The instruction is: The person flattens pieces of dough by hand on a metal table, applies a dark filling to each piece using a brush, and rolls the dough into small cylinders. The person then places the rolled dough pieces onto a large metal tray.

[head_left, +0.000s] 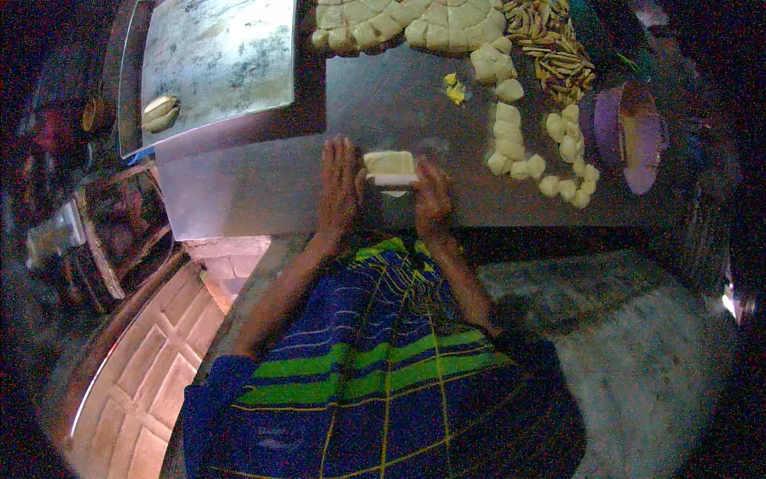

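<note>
A flat, pale piece of dough [388,162] lies on the metal table in front of me, with a thick white roll-like band across its near part. Whether that band is folded dough or a small roller I cannot tell. A small pointed tip of dough shows below it. My left hand [339,188] rests at its left end, fingers stretched out and side by side, thumb close to the dough. At the right end, my right hand [432,195] has its fingers bent against the dough's edge, and their tips are partly hidden.
A large metal tray [223,64] at the far left carries a shaped dough piece [160,114]. Scored dough slabs [455,28] lie at the back, dough balls [508,132] to the right. Beyond are yellow-brown strips [558,56], a yellow scrap [455,89] and a purple container [608,124].
</note>
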